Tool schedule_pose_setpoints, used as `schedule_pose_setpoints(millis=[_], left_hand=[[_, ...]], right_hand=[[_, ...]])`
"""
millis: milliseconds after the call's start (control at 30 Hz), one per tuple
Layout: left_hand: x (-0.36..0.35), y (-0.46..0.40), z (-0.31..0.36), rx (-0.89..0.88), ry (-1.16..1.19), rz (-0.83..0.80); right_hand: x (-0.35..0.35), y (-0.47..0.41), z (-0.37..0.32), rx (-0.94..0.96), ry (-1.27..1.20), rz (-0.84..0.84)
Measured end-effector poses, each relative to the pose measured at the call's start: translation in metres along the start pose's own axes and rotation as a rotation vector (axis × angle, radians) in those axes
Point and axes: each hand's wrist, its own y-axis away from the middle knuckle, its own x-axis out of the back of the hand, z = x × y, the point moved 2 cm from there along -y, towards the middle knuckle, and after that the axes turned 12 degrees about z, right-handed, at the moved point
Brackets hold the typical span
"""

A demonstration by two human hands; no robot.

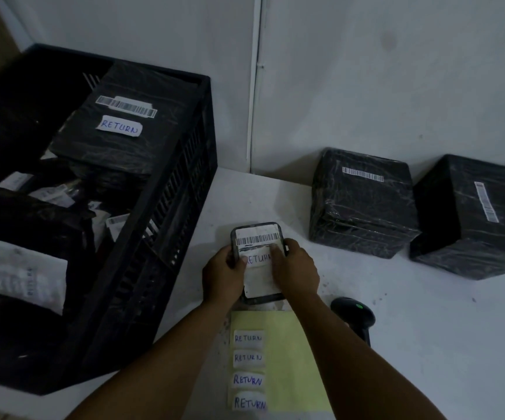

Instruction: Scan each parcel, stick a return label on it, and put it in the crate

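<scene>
Single head-worn wide-angle view, looking forward and steeply down. Close on both hands at lower centre of frame; white table [426, 328] fills the right, black crate [184, 165] upper left, wall [396, 71] across the top.

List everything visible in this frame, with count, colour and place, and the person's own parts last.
crate: one, black, left, holding labelled parcels
small parcel: one, dark-edged with white face and barcode, centre of table, in both hands
return label: one, white, being pressed onto the small parcel
spare return labels: four, white, in a column on the yellow sheet
yellow sheet: one, near edge of table
wrapped boxes: two, black, right, by the wall, each with a barcode
scanner: one, black, lying right of the sheet
table: one, white
left hand: holds the parcel's left edge
right hand: fingers over the label
</scene>
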Motion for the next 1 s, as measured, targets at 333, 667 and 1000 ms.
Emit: schedule_pose_setpoints(millis=[333,667,1000], left_hand=[[0.001,0.002,0.002,-0.021,-0.042,-0.034],[0.011,0.013,0.006,0.083,0.065,-0.016],[0.068,0.019,0.088,-0.043,0.311,0.049]], right_hand=[[0.001,0.017,0.011,-0.002,-0.141,-0.070],[0.028,0.053,0.039,-0.143,-0.549,-0.122],[0.091,0.057,-0.019,0.003,-0.963,0.004]])
